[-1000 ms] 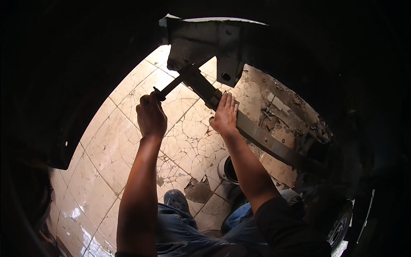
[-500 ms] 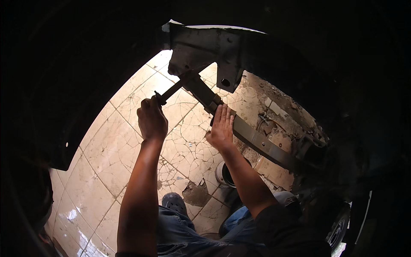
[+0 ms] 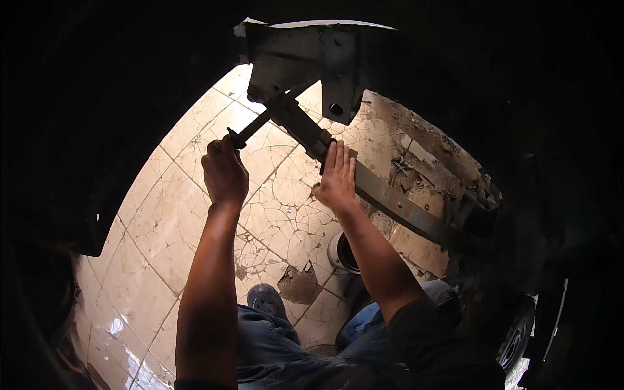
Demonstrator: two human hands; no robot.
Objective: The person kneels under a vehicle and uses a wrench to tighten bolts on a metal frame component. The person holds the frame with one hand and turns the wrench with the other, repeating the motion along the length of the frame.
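A dark rod with a short crosspiece (image 3: 252, 129) slants up to the end of a leaf spring (image 3: 396, 205); its exact kind I cannot make out. My left hand (image 3: 225, 172) is closed round its lower end, just below the crosspiece. My right hand (image 3: 337, 179) lies on the leaf spring beside a clamp (image 3: 321, 144), fingers stretched out and thumb apart. Above the spring's end hangs a dark metal bracket (image 3: 292, 62) with a holed tab. Shadow hides where rod, spring and bracket meet.
Dark vehicle bodywork surrounds the opening. Below are cracked floor tiles (image 3: 169, 214), with a broken hole (image 3: 299, 285). A round white-rimmed container (image 3: 338, 251) stands under my right forearm. Rubble (image 3: 416, 153) lies at the right, and a wheel (image 3: 515, 339) shows at lower right.
The whole scene sits slightly higher in the picture, with the bracket and rod also a little further left. Both hands keep their places on the rod and the leaf spring.
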